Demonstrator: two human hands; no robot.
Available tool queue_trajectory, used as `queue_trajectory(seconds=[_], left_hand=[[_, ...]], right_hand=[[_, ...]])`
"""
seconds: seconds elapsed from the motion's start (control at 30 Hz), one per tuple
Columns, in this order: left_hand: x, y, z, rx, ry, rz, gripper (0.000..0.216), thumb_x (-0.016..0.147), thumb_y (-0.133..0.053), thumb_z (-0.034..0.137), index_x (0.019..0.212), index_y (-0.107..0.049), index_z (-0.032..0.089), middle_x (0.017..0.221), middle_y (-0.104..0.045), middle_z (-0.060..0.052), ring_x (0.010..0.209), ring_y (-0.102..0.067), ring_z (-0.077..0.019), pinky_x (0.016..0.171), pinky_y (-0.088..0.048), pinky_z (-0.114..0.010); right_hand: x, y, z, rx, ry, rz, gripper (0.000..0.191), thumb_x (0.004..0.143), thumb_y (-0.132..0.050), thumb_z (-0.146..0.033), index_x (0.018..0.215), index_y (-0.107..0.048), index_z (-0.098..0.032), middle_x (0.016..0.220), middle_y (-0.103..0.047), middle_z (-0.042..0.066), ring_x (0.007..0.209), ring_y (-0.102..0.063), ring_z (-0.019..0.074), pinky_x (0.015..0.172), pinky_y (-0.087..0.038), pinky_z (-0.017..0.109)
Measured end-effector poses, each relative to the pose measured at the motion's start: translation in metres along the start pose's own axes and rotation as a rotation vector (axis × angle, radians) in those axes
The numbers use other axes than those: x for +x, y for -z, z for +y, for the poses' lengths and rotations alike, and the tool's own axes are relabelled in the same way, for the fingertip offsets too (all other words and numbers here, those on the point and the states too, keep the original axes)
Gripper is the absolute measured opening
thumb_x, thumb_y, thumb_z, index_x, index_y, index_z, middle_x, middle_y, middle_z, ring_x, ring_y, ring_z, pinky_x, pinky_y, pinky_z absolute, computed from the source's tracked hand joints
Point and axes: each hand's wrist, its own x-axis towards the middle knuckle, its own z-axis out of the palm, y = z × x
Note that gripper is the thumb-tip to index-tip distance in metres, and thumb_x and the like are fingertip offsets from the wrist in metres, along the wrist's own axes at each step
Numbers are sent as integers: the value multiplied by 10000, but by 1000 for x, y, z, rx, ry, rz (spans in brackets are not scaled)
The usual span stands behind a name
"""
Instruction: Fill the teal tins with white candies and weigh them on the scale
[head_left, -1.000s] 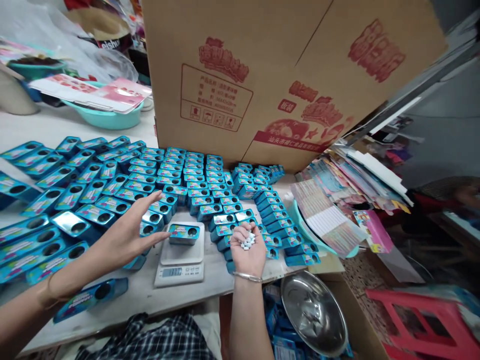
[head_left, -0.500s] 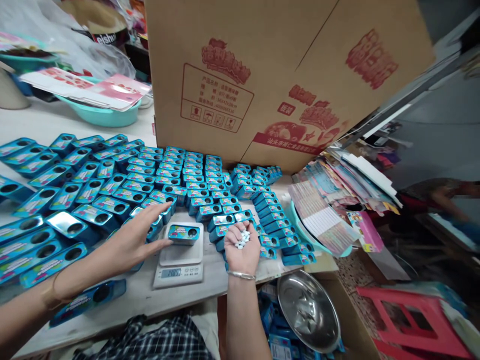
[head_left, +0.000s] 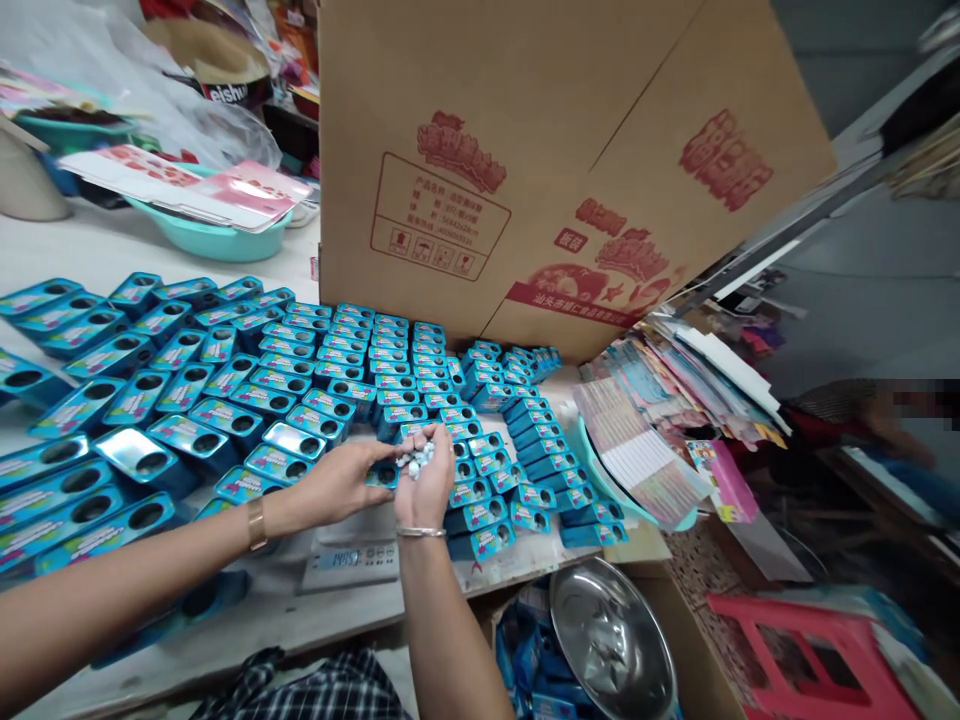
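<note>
My left hand (head_left: 341, 485) has its fingers and thumb on either side of a small blue tin (head_left: 385, 474) with a round hole in its top. Most of that tin is covered by my hands, and I cannot tell whether it still rests on the scale. Cupped beside it, my right hand (head_left: 426, 490) holds a small heap of pale blue-white candies (head_left: 417, 458) close to the tin. Under my hands is a white digital scale (head_left: 351, 568), its plate mostly hidden and its display lit.
Rows of blue tins (head_left: 274, 378) cover the table. A large cardboard box (head_left: 555, 60) stands behind them. To the right lie a turquoise basin (head_left: 600, 470) and stacked printed sheets (head_left: 675, 375). A metal bowl (head_left: 615, 640) sits below the table edge, near a red stool (head_left: 810, 650).
My left hand has moved right and closed around the tin on the scale. My right hand, with the candies, has moved left to meet it.
</note>
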Motion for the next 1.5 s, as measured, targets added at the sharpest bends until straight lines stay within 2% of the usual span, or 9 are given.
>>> queue_trajectory(seconds=[0.23,0.37,0.5,0.63,0.83,1.0,1.13,1.3,1.5], left_hand=[[-2,1,3,8,37,35,552,752,-663,316,1299,-628,248,1227,-716,-51,1099,-676,-282,953,-504,-347],[-2,0,2,25,36,42,477,753,-659,308,1227,-666,251,1180,-734,-44,1067,-686,-270,934,-510,-333],[-1,-2,0,53,51,36,441,762,-672,332,1196,-673,252,1179,-731,-48,1075,-680,-273,944,-504,-345],[-2,-1,0,72,68,28,486,759,-702,385,1216,-657,225,1210,-710,-78,1107,-662,-289,954,-499,-364],[-20,28,-1,88,31,42,696,777,-696,551,1368,-523,228,1390,-588,-97,1254,-564,-281,1060,-443,-390],[-45,60,-11,190,-16,167,631,863,-570,624,1358,-534,234,1364,-591,-101,1249,-554,-280,1062,-439,-393],[-55,65,-13,299,-61,209,450,944,-481,529,1258,-632,245,1229,-632,-84,1137,-594,-249,979,-474,-348],[-47,56,-2,456,-232,123,315,977,-425,311,1170,-674,301,1057,-652,-50,989,-577,-220,907,-441,-386],[-38,38,-1,682,-304,141,406,861,-433,83,1050,-705,316,962,-676,-38,1011,-583,-256,1073,-288,-544]], right_hand=[[-2,0,3,13,25,28,186,869,-555,-342,747,-500,-212,576,-407,-96,499,-408,62,518,-386,201],[4,2,2,40,-17,48,190,879,-535,-365,770,-476,-221,559,-359,-111,444,-334,55,429,-294,177],[15,9,-9,125,-188,10,206,904,-482,-325,732,-431,-224,536,-291,-121,401,-249,55,365,-186,161],[21,19,-30,291,-347,-80,244,896,-440,-168,664,-383,-217,528,-301,-114,394,-257,46,356,-200,138],[9,40,-78,418,-283,-234,247,919,-418,-124,692,-394,-218,568,-345,-105,423,-305,48,373,-247,132],[-4,64,-112,404,-139,-212,237,911,-420,-98,710,-411,-223,570,-347,-105,415,-297,53,370,-269,133],[-8,77,-117,446,-146,-186,244,910,-407,-88,706,-402,-223,560,-351,-107,408,-313,50,363,-262,138],[-9,81,-106,507,-221,-184,209,914,-449,-118,730,-415,-211,564,-373,-109,411,-343,36,365,-254,141],[-11,78,-95,585,-275,-160,229,952,-388,-149,734,-426,-204,545,-362,-107,395,-339,36,360,-229,140]])
